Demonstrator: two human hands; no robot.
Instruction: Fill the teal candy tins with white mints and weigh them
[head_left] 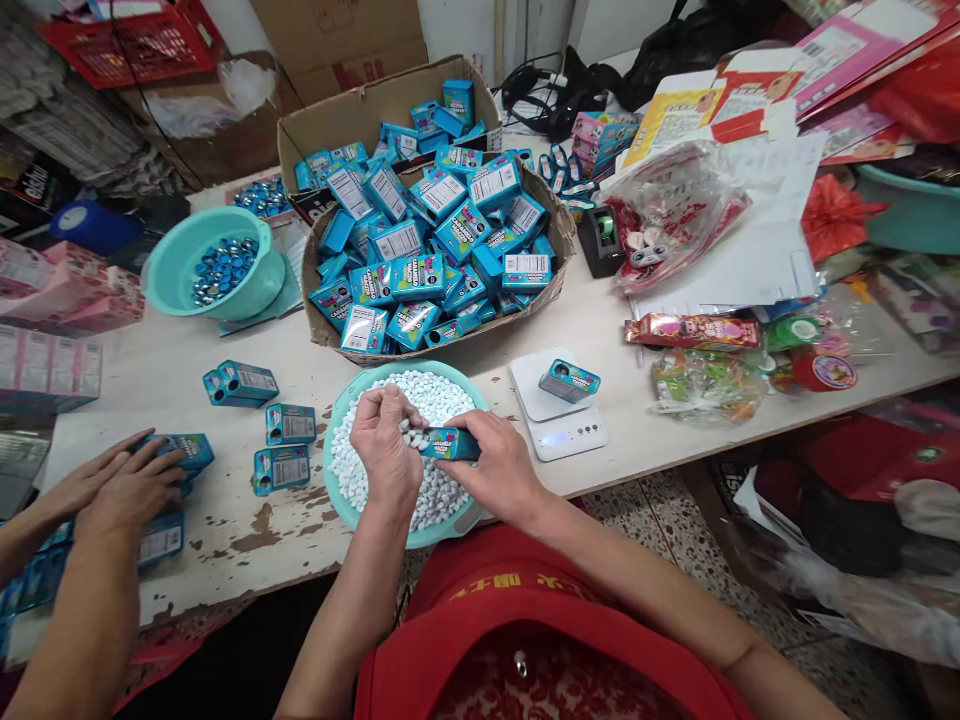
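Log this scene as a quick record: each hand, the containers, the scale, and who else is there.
Left grip: white pieces, beside the left end of the held tin
Right grip: blue tin, on its side above the basin
Basin: teal, full of white pieces
Scale: right of the basin, another tin on it
Cartons: two, both holding blue tins
Bowl: teal, shiny blue pieces inside
Co-worker's hands: on tins at left
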